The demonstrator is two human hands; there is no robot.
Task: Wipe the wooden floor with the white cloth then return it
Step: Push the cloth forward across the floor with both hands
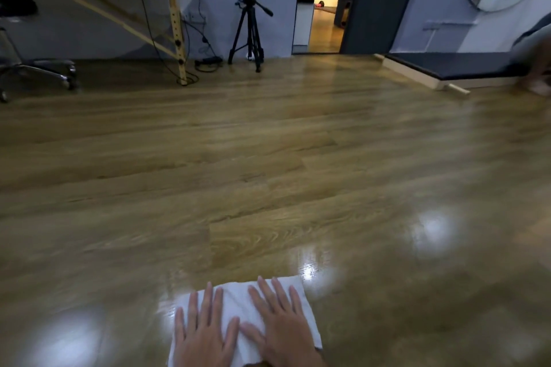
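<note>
The white cloth [238,304] lies flat on the wooden floor [268,173] at the bottom centre of the view. My left hand [202,334] presses on its left half with fingers straight and spread. My right hand [283,325] lies flat on its right half, fingers also straight. The two thumbs nearly meet in the middle of the cloth. Both palms hide much of the cloth's near part.
A black tripod [250,27] stands at the far wall. Left of it are a yellow wooden table leg [176,21], floor cables and an office chair base [44,68]. A dark mat [453,64] lies far right beside an open doorway [325,0]. Someone's foot shows at the right edge.
</note>
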